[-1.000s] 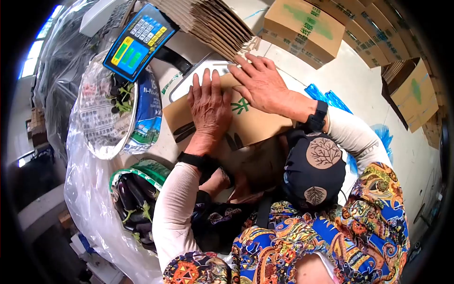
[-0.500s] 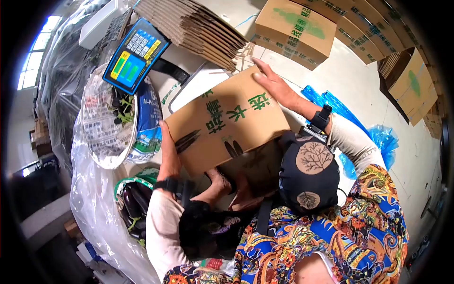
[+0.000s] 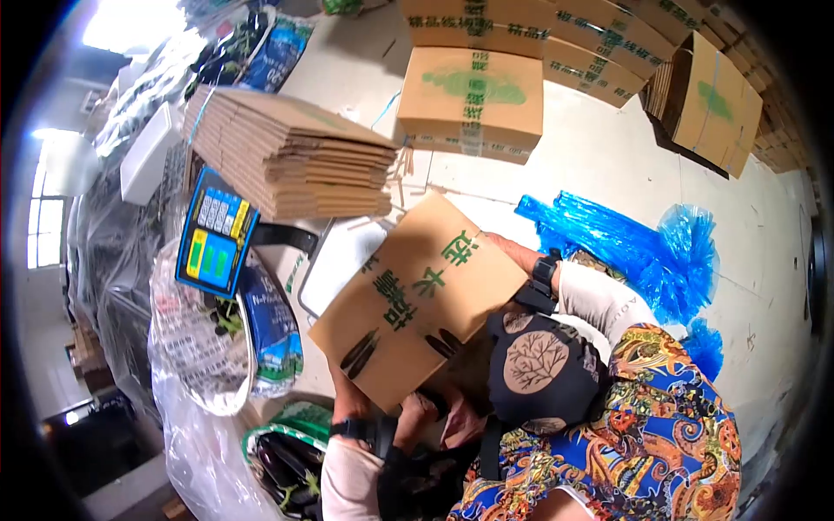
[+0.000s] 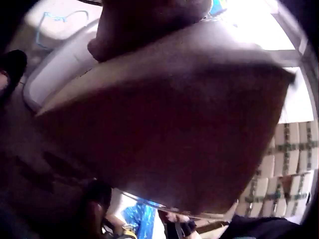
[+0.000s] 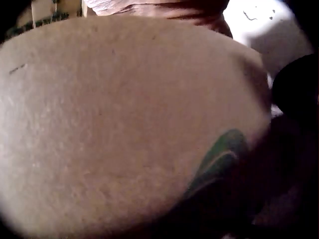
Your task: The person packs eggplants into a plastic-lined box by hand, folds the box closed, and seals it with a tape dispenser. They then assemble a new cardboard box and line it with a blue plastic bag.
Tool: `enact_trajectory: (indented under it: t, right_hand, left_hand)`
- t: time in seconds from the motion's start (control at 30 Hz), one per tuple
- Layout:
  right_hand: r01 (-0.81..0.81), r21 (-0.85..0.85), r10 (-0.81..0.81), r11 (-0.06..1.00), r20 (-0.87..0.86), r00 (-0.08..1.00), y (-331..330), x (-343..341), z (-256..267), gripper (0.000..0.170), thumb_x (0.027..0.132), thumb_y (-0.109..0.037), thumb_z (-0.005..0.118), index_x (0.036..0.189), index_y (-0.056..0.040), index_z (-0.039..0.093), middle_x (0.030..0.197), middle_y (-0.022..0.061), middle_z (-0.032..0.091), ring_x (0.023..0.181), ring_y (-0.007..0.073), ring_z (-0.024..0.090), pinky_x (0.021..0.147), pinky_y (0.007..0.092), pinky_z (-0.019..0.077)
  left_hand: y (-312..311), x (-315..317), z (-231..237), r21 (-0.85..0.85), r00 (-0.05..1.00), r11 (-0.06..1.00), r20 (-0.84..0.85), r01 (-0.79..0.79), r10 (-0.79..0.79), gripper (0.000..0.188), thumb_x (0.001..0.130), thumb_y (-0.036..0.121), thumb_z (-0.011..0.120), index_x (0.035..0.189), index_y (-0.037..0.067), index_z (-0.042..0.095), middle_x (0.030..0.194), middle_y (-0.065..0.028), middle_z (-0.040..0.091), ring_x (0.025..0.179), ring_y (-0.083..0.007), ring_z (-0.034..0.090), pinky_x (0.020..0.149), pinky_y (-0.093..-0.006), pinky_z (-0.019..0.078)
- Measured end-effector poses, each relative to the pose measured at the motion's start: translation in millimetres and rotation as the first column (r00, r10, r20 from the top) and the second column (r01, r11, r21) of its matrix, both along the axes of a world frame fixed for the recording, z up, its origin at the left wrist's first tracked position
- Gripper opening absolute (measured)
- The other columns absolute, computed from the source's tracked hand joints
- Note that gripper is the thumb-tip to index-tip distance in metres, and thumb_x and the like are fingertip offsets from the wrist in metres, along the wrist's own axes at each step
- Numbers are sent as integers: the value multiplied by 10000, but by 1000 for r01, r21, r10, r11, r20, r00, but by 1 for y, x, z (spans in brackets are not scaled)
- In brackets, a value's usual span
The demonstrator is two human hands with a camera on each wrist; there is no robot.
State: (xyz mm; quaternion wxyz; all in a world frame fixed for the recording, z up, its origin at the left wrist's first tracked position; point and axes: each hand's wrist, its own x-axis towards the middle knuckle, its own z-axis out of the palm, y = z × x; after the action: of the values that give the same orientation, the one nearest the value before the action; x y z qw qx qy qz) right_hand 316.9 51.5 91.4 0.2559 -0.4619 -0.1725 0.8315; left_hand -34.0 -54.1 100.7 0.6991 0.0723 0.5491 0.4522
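Note:
Tilted above the white scale platform (image 3: 343,260), a closed cardboard box (image 3: 421,300) with green print is gripped from both sides. The left hand (image 3: 347,395) is at its lower left side, and the right hand (image 3: 514,252) is at its upper right side, mostly behind it. The head view hides most of the fingers. In the left wrist view the left hand (image 4: 149,25) lies against the box (image 4: 169,129), in shadow. At the top of the right wrist view the right hand (image 5: 164,9) touches the box's far edge (image 5: 124,99).
Flattened cartons (image 3: 287,152) are stacked beside the scale display (image 3: 215,234). A closed box (image 3: 473,100) stands beyond on the floor. Blue plastic bags (image 3: 625,247) lie at right. A white sack (image 3: 195,339) and a green-rimmed bag of eggplants (image 3: 287,464) stand at left.
Both hands have gone from lying on the box's top to its sides. The box has turned and tilted. The head view has shifted, showing more of the floor beyond.

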Motion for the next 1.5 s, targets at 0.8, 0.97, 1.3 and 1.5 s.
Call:
enact_trajectory:
  t: [0.8, 0.97, 1.3, 1.5]
  right_hand:
    - [300, 531, -484, 793, 248, 839, 75, 138, 47, 832, 952, -698, 268, 1559, -148, 124, 1610, 112, 102, 1444, 368, 175, 1130, 502, 255]
    - [175, 704, -516, 688, 305, 800, 85, 133, 61, 970, 879, -688, 486, 1559, -121, 90, 1586, 177, 129, 1451, 344, 166, 1154, 479, 221]
    - [-36, 785, -660, 618, 544, 518, 87, 114, 62, 921, 812, -435, 739, 1504, -83, 244, 1324, 214, 548, 1192, 309, 562, 1002, 389, 440]
    - [-84, 817, -703, 571, 539, 465, 126, 118, 44, 853, 826, -466, 725, 1459, -87, 298, 1272, 197, 583, 1145, 264, 589, 944, 358, 483]
  left_hand:
    - [298, 206, 66, 360, 510, 538, -846, 762, -156, 815, 945, 521, 526, 1453, -79, 312, 1477, -249, 384, 1392, -313, 347, 1137, -378, 262]
    - [313, 228, 42, 582, 657, 705, -722, 405, 219, 865, 928, 456, 592, 1407, -175, 245, 1429, -374, 330, 1378, -422, 307, 1147, -431, 246]
    - [322, 205, 63, 504, 805, 792, -592, 343, 28, 926, 885, 406, 654, 1489, -75, 142, 1449, -239, 345, 1299, -309, 406, 1044, -394, 378]
    - [348, 204, 76, 470, 794, 758, -599, 453, -104, 865, 900, 402, 618, 1482, -67, 183, 1490, -267, 311, 1364, -359, 344, 1117, -404, 294]
